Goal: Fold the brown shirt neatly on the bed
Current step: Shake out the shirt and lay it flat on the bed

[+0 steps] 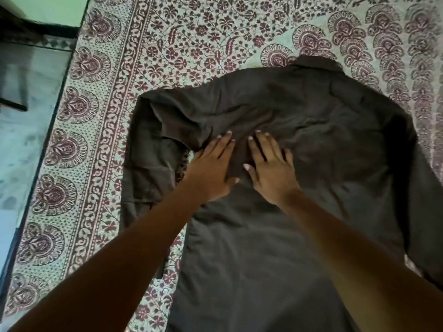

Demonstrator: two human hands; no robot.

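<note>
The left forearm (119, 248) and the right forearm (347, 248) come in from the near edge. The left hand (211, 168) and the right hand (271, 171) lie side by side, palms down, fingers straight and slightly spread, pressing flat on the brown shirt (311, 111).

The shirt lies spread on the patterned bed sheet (191, 32). Its long axis runs near to far, with the collar (316, 64) at the far end and the hem toward the camera. Both hands rest on its upper middle, left of centre.

The left sleeve (153, 144) is bunched and wrinkled just left of the left hand, trailing down that side. The right sleeve (426, 188) hangs along the right edge, well apart from either hand. The floor (21, 152) shows beyond the bed's left edge.

The cloth looks only partly smoothed. Folding the left sleeve inward probably comes next, and the left hand is nearer to it.
</note>
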